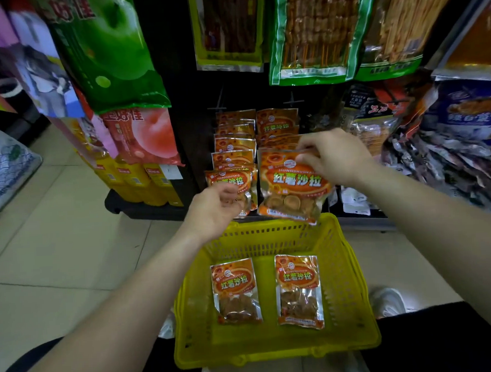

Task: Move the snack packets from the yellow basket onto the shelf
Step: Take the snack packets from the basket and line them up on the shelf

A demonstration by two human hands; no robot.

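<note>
A yellow basket (340, 280) sits low between my knees. Two orange snack packets lie flat in it, one on the left (235, 291) and one on the right (299, 291). My right hand (334, 158) pinches the top edge of a third orange packet (291, 186), held upright just above the basket's far rim, in front of the right row of hanging orange packets (276, 121). My left hand (214, 207) is at the front packet (228, 181) of the left hanging row, its curled fingers covering that packet's lower part.
Green and yellow-edged skewer snack bags (313, 31) hang above the orange rows. A green apple bag (109, 48) and a pink one (145, 137) hang at left. Mixed dark packets (450, 152) crowd the right. Tiled floor (56, 238) lies to the left.
</note>
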